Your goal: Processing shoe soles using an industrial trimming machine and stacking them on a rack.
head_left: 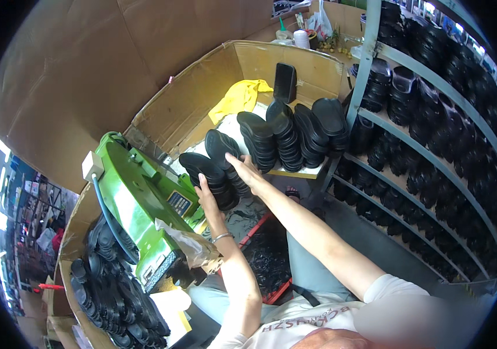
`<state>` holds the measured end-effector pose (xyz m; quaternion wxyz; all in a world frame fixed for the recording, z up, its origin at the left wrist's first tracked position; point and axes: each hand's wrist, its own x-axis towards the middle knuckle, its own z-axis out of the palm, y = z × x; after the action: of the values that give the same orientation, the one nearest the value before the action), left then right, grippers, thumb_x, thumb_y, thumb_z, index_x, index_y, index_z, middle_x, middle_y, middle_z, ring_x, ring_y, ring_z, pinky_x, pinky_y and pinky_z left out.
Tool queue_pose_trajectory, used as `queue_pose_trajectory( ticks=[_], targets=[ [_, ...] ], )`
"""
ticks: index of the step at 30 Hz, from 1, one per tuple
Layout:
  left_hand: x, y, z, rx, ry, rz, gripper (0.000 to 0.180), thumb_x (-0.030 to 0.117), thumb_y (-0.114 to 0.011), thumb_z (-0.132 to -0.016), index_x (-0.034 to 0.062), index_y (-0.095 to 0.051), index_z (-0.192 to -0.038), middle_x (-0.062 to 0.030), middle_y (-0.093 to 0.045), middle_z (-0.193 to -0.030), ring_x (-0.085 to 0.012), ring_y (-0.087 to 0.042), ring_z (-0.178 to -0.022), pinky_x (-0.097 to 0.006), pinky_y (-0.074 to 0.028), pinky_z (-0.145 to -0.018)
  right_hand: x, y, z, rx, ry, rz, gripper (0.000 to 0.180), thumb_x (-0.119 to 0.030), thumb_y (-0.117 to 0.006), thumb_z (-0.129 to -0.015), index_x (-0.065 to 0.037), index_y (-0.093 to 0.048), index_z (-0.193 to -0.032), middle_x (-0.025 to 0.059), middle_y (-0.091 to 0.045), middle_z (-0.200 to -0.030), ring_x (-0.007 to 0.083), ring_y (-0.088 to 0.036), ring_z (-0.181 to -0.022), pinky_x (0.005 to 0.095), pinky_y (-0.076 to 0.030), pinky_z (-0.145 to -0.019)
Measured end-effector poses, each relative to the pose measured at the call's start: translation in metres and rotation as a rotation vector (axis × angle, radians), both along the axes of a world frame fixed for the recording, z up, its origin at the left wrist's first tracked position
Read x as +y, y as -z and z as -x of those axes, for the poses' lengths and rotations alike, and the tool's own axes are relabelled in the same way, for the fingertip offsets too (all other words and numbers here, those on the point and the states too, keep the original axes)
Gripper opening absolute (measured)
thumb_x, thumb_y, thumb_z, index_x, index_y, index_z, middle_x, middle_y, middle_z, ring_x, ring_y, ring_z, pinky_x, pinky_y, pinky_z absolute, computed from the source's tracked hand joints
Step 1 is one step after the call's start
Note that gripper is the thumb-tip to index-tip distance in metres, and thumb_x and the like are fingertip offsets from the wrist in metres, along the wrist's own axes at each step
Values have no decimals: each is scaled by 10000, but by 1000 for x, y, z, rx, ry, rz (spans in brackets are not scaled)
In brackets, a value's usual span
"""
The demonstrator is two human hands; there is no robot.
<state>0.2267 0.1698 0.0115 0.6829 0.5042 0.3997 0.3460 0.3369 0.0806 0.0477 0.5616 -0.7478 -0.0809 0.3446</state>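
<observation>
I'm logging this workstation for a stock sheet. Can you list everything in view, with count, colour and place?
Stack of shoe soles in the hands: two leaning stacks, black, centre, beside the machine.
Stacked shoe soles on the bench: several stacks, black, inside the cardboard surround.
Cloth: one, yellow, behind the stacks.
Machine: one, green, left of centre.
Pile of soles: too many to count, black, lower left.
Rack: one, grey shelves full of black soles, right.
Crate: one, red rim, on the floor below the arms.
Cardboard wall: brown, upper left.
Left hand: on the near stack, bracelet at the wrist.
Right hand: on the farther stack.
</observation>
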Motion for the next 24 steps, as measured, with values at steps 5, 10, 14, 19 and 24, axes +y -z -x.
queue_pose_trajectory(
  ticks=[5,10,14,19,24],
  targets=[
    [-7,6,-12,140,-88,-50,957,616,-579,-794,-49,-251,-1398,-221,-372,-1381,-289,-417,-1257,-398,-363,-1023,-4,13,-13,-45,45,22,978,-738,-489,-709,-75,-292,-1401,275,-345,-1390,431,-293,-1315,567,-206,-1063],
    [-14,13,-7,259,-184,-126,996,622,-593,-779,-92,-250,-1384,-247,-373,-1368,-305,-448,-1226,-404,-393,-999,-12,21,-3,-128,26,-99,865,-589,-545,-710,15,-369,-1303,313,-468,-1258,415,-459,-1190,454,-352,-989],
    [-35,25,-6,121,-236,-148,1002,607,-611,-773,-105,-249,-1379,-247,-387,-1351,-311,-484,-1179,-398,-421,-971,-22,39,-3,-174,82,-224,714,-500,-576,-686,35,-456,-1144,292,-545,-1107,385,-525,-1055,428,-393,-898],
    [-60,16,8,-254,-103,-38,932,596,-602,-795,-97,-292,-1335,-237,-425,-1298,-298,-516,-1131,-389,-445,-940,-23,56,3,-252,117,-212,625,-441,-609,-658,38,-473,-1037,245,-557,-983,327,-540,-950,393,-407,-843],
    [-48,20,11,35,-262,-31,964,587,-666,-754,-89,-290,-1329,-218,-405,-1294,-279,-436,-1189,-379,-374,-998,-19,47,12,-117,175,-367,511,-335,-624,-660,48,-453,-951,170,-539,-894,270,-530,-867,357,-413,-824]
  ],
)
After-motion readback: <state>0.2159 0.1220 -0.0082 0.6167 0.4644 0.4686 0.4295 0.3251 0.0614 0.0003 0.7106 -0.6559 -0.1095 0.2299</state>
